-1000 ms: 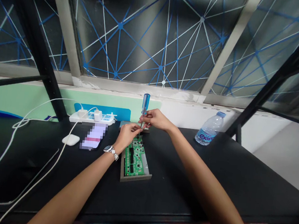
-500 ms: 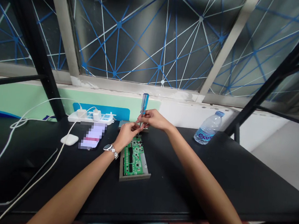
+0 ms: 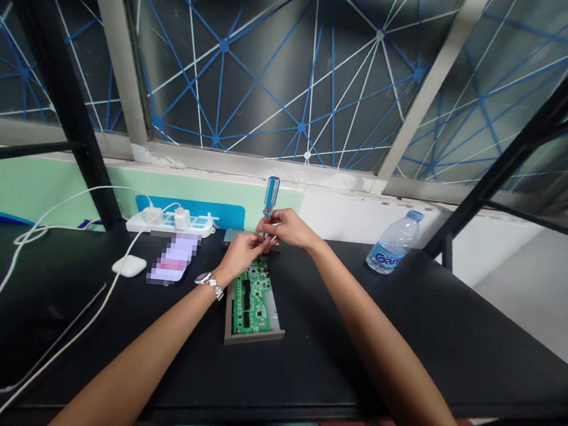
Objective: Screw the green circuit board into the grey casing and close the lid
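Observation:
A screwdriver (image 3: 271, 195) with a clear blue handle stands upright over the far end of a green circuit board (image 3: 258, 297). The board lies in a grey metal case (image 3: 254, 338) on the black desk. My right hand (image 3: 287, 228) pinches the screwdriver just below its handle. Lower down, my left hand (image 3: 240, 252) has its fingers closed around the shaft, close above the board. The screwdriver's tip is too small to make out where it meets the board. Behind the hands a flat grey metal piece (image 3: 233, 235) is partly hidden.
Left of the board lie a phone (image 3: 176, 259), a white earbud case (image 3: 129, 266) and a tablet (image 3: 25, 342) crossed by a white cable. A white power strip (image 3: 170, 222) with plugs sits against the wall. On the right stands a water bottle (image 3: 394, 242).
The screwdriver handle tilts slightly more to the left than before. Both hands keep their hold, and the whole view has shifted a little.

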Demonstrator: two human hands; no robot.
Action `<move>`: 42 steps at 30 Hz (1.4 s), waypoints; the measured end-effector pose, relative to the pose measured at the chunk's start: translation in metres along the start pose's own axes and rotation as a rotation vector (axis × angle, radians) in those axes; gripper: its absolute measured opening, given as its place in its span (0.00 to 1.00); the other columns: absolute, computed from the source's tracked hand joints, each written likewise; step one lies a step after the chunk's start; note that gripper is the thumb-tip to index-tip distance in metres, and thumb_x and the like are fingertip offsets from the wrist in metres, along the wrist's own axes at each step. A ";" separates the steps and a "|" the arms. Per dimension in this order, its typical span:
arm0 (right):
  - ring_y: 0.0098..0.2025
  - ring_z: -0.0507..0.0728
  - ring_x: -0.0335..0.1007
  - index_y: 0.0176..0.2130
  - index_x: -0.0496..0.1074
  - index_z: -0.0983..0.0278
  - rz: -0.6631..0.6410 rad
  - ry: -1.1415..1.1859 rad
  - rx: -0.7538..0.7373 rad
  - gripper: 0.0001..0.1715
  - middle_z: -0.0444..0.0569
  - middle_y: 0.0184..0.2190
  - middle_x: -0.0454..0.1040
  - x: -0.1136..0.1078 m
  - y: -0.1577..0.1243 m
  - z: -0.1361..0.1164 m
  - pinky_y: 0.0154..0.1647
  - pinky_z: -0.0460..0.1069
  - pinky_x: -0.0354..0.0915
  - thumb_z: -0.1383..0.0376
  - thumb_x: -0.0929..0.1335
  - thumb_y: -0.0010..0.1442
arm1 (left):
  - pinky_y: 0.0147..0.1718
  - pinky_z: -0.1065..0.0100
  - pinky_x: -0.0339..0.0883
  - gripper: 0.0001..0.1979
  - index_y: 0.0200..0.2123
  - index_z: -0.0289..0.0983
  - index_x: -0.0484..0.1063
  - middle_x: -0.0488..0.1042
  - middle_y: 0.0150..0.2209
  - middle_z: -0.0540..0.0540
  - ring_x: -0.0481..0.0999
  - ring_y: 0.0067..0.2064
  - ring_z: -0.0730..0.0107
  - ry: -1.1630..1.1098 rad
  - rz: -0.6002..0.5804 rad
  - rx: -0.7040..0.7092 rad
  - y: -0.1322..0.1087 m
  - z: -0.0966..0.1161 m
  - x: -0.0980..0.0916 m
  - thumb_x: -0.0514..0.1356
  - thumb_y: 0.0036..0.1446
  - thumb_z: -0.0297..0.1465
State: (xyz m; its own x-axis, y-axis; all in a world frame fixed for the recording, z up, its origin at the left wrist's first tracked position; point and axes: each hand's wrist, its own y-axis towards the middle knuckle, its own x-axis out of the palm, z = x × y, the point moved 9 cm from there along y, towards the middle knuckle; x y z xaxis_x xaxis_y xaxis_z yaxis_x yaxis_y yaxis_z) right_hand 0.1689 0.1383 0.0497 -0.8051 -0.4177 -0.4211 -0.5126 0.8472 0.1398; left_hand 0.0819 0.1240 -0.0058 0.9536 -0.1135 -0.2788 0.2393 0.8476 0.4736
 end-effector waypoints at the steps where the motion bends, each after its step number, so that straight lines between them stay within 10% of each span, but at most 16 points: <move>1: 0.24 0.51 0.75 0.31 0.72 0.68 0.023 -0.023 -0.005 0.05 0.45 0.25 0.75 -0.003 0.000 0.001 0.21 0.42 0.70 0.68 0.70 0.58 | 0.36 0.65 0.72 0.15 0.29 0.32 0.76 0.81 0.31 0.41 0.81 0.36 0.58 -0.045 -0.007 -0.013 0.000 -0.003 0.001 0.62 0.56 0.40; 42: 0.28 0.52 0.77 0.34 0.75 0.68 -0.122 0.005 0.028 0.07 0.48 0.28 0.79 0.001 -0.005 -0.001 0.25 0.42 0.70 0.65 0.71 0.56 | 0.39 0.65 0.73 0.16 0.33 0.33 0.75 0.81 0.35 0.41 0.81 0.39 0.57 0.026 -0.027 0.027 -0.005 0.001 -0.002 0.60 0.59 0.42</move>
State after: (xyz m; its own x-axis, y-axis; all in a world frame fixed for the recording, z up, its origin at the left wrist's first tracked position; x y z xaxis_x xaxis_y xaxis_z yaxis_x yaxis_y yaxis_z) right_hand 0.1705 0.1330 0.0492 -0.7389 -0.5194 -0.4292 -0.5981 0.7990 0.0628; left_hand 0.0791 0.1196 -0.0072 0.9419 -0.1223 -0.3128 0.2698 0.8302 0.4878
